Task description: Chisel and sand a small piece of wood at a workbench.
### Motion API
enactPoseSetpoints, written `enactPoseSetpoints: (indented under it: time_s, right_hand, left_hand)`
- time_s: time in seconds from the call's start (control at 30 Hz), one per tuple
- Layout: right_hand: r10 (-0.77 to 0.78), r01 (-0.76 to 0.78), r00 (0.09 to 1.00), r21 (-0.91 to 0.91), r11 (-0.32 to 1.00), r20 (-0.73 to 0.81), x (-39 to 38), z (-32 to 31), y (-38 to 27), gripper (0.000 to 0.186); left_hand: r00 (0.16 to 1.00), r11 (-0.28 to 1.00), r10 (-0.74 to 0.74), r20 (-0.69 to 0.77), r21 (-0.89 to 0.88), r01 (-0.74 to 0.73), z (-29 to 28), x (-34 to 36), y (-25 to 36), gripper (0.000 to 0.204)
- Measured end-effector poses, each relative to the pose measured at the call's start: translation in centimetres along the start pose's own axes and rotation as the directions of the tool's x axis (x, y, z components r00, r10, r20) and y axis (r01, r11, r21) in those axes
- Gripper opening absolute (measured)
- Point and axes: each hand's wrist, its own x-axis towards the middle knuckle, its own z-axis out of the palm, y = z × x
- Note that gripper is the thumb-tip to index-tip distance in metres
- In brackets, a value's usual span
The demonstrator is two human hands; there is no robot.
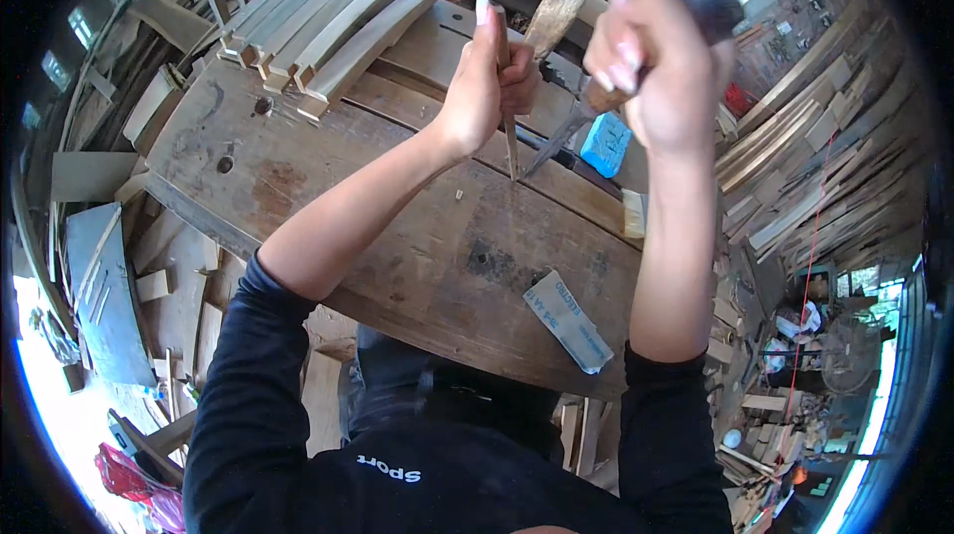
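Note:
My left hand is closed around a thin wooden stick, held upright with its lower end at the workbench top. My right hand grips the wooden handle of a knife-like tool; its dark, narrow metal blade slants down toward the stick's lower end. Whether blade and stick touch, I cannot tell. A dark, rounded, blurred end shows above my right fist. Just past the blade lies a bright blue block. Nearer me is a flat, pale blue-and-white printed packet.
Curved wooden slats are stacked at the bench's far left. Behind my hands a rough round piece of wood slants upward. Piles of timber line the right; offcuts and a grey sheet lie at left. The bench has holes.

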Motion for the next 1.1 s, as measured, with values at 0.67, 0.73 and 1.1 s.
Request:
enactPoseSetpoints:
  time_s: [0.67, 0.73, 1.1]
  right_hand:
    - [-0.049, 0.042, 0.984, -0.043, 0.998, -0.172, -2.9, -4.3, 1.6, 0.017]
    - [-0.131, 0.126, 0.98, -0.043, 0.991, -0.151, -3.1, -4.2, 1.8, 0.017]
    - [-0.258, 0.24, 0.966, -0.398, 0.885, 0.008, -4.4, -7.0, 5.0, 0.027]
  left_hand:
    - [0.982, 0.983, -0.164, 0.093, -0.07, 0.171, 1.7, 1.9, 0.3, 0.07]
    - [0.982, 0.98, -0.191, 0.01, 0.059, 0.19, 3.1, 2.4, 0.4, 0.07]
    - [0.996, 0.975, -0.029, 0.088, 0.22, 0.009, 5.8, 3.2, -3.2, 0.077]
